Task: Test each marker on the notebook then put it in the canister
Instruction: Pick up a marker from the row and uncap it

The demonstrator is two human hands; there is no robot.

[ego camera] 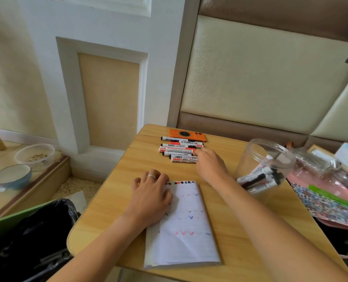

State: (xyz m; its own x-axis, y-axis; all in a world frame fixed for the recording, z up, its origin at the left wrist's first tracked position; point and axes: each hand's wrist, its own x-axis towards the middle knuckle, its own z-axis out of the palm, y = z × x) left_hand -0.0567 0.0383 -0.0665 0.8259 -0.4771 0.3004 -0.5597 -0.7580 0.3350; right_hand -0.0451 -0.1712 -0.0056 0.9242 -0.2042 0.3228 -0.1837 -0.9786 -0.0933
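Observation:
A white notebook (186, 231) with red and blue check marks lies open on the wooden table (112, 210). My left hand (151, 197) rests flat on its upper left corner, fingers spread. Several white markers (179, 150) lie in a row at the table's far side. My right hand (209, 163) is at the right end of that row, fingertips touching the nearest markers; whether it grips one is hidden. A clear plastic canister (265, 165) stands tilted at the right with several markers inside.
An orange phone (187, 134) lies behind the marker row. Patterned bags and clear packaging (329, 192) crowd the table's right edge. A bin with a black bag (37, 237) stands left of the table. Bowls (12, 176) sit on the floor ledge.

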